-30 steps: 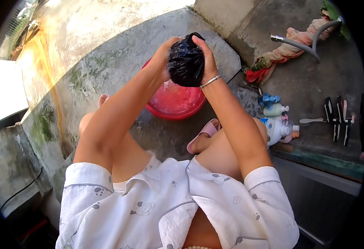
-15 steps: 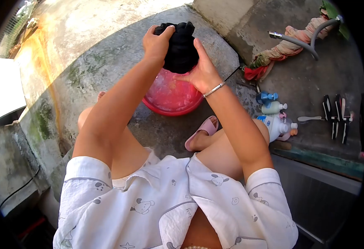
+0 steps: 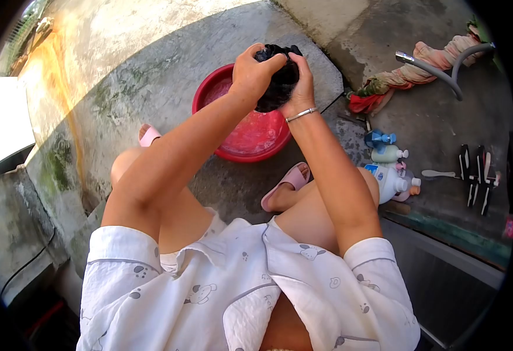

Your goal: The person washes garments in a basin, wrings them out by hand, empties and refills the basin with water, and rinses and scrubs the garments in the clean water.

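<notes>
A bunched-up black cloth point(image 3: 281, 88), wet and shiny in places, is squeezed between my two hands above the red basin point(image 3: 199, 93). From the left side, my left hand point(image 3: 253, 72) grips it, the thumb lying over its top. My right hand point(image 3: 301, 89) wraps its right side, with a silver bracelet at the wrist. Whitish, sudsy-looking water shows in the basin below. My forearms and the cloth cover part of the basin's rim.
Several bottles point(image 3: 389, 154) stand on the right by my knee. Beyond them lie a white-handled brush point(image 3: 439, 174) and black-and-white items point(image 3: 476, 175). A grey hose point(image 3: 429, 71) and a twisted cloth point(image 3: 408, 69) lie at the upper right. My pink slippers point(image 3: 284, 186) flank the basin.
The black cloth has moved a little right and down and looks more compact. My right hand's fingers, spread against it before, now close round it. More of the basin's left rim shows.
</notes>
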Tool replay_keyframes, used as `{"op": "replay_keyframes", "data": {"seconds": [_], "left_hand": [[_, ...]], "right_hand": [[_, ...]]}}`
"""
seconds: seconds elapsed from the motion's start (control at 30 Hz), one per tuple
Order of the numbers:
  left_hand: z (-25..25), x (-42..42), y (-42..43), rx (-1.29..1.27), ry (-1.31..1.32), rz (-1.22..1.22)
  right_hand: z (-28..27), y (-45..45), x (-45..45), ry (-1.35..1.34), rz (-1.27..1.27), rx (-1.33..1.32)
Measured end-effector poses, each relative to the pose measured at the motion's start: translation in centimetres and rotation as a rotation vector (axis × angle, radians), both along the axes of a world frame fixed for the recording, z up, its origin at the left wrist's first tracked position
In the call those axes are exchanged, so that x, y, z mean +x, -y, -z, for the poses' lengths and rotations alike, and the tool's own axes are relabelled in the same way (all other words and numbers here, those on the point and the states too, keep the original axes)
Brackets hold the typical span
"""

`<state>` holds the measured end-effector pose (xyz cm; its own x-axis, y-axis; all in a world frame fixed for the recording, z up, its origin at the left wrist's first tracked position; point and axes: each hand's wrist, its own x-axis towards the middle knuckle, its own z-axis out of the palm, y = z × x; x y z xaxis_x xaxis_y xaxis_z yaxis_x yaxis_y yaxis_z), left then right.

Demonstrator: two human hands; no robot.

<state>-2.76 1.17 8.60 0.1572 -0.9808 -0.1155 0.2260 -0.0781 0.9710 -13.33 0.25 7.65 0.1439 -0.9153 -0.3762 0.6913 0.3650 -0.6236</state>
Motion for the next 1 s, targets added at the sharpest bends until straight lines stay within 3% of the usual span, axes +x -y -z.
{"op": "replay_keyframes", "data": {"seconds": [0.2, 0.43, 0.57, 0.7, 0.77, 0.8, 0.87, 0.93, 0.97, 1.0], "left_hand": [[-1.0, 0.4, -0.4, 0.013, -0.156, 0.073], [-0.7, 0.6, -0.8, 0.025, -0.073, 0.091], [-0.1, 1.0, -0.2, 0.165, -0.246, 0.081], [-1.1, 3.1, 1.5, 0.271, -0.388, 0.072], [-1.8, 4.1, 2.4, 0.345, -0.661, 0.039], [-2.5, 4.5, 2.7, 0.351, -0.688, 0.019], [-3.7, 5.9, 2.7, 0.3, -0.722, 0.038], [-5.9, 7.1, 2.5, 0.127, -0.885, 0.052], [-5.7, 8.6, 3.7, 0.001, -0.882, 0.174], [-6.9, 9.5, 3.3, -0.002, -0.893, 0.105]], "right_hand": [[-1.0, -0.4, 0.3, -0.038, 0.038, -0.064], [-0.4, -0.4, -0.3, -0.134, -0.01, -0.057], [-0.1, -0.7, -0.6, -0.206, -0.075, -0.03], [-2.3, -0.9, -0.9, -0.172, -0.228, -0.176], [-3.0, -1.0, -1.3, -0.161, -0.266, -0.25], [-3.8, -1.4, -1.3, -0.241, -0.162, -0.182], [-3.9, -1.4, -2.0, -0.282, -0.047, -0.094], [-2.6, -1.2, -3.3, -0.327, -0.087, -0.1], [-1.9, -1.0, -4.0, -0.372, -0.124, -0.107], [-1.1, -0.6, -4.7, -0.377, -0.141, -0.052]]}}
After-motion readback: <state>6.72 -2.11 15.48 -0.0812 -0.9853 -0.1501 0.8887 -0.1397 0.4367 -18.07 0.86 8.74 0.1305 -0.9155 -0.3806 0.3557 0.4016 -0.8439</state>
